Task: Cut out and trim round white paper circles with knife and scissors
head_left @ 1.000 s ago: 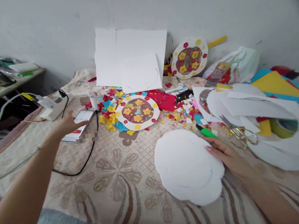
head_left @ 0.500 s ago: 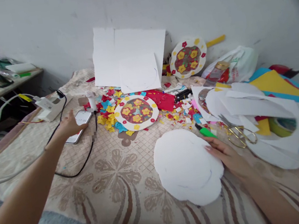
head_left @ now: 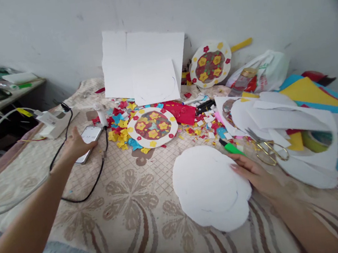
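My left hand reaches far out to the left and rests on a white phone lying on the patterned bedspread; its fingers curl over the phone's near edge. A black cable runs past the phone. My right hand lies flat with fingers stretched on the right edge of a stack of white paper circles. A green marker lies just beyond the fingertips. Gold scissors sit to the right on white offcuts.
A decorated paper plate lies amid coloured paper scraps; a second plate and white sheets lean on the wall. A power strip sits at the left. Coloured sheets, tape and a plastic bag fill the right.
My left hand has slid slightly back toward me over the phone, covering more of it. The right hand stays on the white circles. The view has shifted a little.
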The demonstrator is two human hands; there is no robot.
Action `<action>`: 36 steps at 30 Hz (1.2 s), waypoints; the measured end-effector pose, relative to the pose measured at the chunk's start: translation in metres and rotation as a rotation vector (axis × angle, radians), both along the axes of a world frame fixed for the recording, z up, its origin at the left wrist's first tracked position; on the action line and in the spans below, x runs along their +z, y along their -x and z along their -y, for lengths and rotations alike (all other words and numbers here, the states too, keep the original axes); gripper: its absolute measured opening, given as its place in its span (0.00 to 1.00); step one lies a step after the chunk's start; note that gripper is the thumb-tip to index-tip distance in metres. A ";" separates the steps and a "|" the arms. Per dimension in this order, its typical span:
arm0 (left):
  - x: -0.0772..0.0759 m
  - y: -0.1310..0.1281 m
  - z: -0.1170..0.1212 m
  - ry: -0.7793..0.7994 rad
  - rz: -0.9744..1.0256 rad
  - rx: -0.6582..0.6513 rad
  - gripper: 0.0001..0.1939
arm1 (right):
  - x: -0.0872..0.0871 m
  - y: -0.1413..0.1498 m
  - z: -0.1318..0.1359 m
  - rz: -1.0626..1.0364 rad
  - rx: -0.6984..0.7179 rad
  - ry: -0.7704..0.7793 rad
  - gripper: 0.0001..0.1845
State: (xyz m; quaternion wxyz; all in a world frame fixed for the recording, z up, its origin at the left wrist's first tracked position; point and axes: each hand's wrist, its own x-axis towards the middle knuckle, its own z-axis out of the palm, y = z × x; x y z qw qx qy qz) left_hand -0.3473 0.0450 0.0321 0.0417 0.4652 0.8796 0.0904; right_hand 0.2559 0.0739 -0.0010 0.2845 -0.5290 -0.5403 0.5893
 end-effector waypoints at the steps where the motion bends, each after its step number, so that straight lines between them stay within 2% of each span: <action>1: 0.002 -0.004 0.000 0.012 0.004 0.037 0.54 | 0.000 0.000 0.000 0.001 0.001 0.000 0.28; 6: 0.011 -0.021 -0.002 0.049 0.028 0.124 0.53 | 0.000 -0.001 0.001 -0.005 -0.002 0.009 0.28; 12: 0.019 -0.032 -0.001 0.060 0.041 0.134 0.52 | -0.001 0.000 0.000 0.005 0.003 -0.006 0.28; 17: 0.020 -0.031 0.000 0.051 0.064 0.120 0.52 | 0.001 0.000 0.000 0.016 0.010 -0.022 0.28; 22: 0.017 -0.025 0.002 -0.007 0.102 0.101 0.56 | 0.003 0.002 0.002 0.015 0.005 -0.024 0.28; 25: 0.020 -0.032 0.007 -0.099 0.110 0.085 0.57 | 0.003 0.005 0.003 0.000 -0.020 -0.018 0.28; 28: 0.029 -0.057 0.013 -0.259 0.104 0.020 0.53 | 0.004 0.008 0.005 -0.048 -0.064 -0.027 0.28; 31: 0.035 -0.099 0.017 -0.410 0.177 -0.130 0.45 | 0.007 0.011 0.007 -0.076 -0.083 -0.045 0.27; 34: 0.033 -0.152 0.018 -0.454 0.372 -0.337 0.39 | 0.010 0.014 0.009 -0.106 -0.102 -0.045 0.27; 36: 0.026 -0.187 0.017 -0.409 0.529 -0.462 0.35 | 0.012 0.016 0.010 -0.128 -0.105 -0.045 0.27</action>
